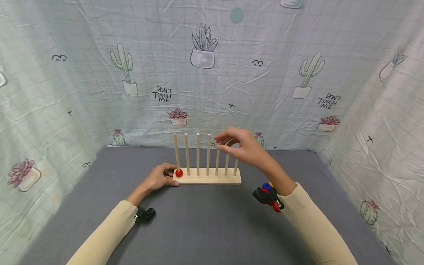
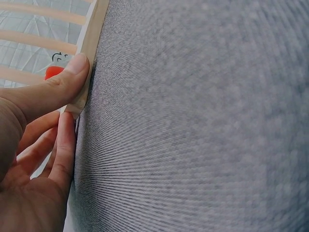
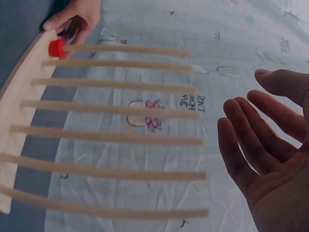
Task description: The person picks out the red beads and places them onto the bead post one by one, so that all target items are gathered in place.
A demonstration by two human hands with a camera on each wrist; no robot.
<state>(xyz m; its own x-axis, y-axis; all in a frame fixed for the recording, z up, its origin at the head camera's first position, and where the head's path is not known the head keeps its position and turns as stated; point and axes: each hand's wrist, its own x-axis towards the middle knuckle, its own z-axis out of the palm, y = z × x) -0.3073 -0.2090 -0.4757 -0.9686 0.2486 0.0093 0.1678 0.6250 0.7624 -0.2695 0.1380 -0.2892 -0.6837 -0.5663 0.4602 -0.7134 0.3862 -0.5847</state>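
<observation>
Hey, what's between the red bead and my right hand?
In the head view, several bare wooden pegs of the rack stand between the red bead and your right hand.

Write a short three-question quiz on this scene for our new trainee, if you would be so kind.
1. How many pegs rise from the wooden base?
2. True or false: the right hand is holding a blue bead.
3. In the head view, which peg carries the red bead: A, the one nearest the left hand; B, the middle one; or C, the one farthest right?

Key: 1. Seven. 2. False; that hand holds nothing. 3. A.
</observation>
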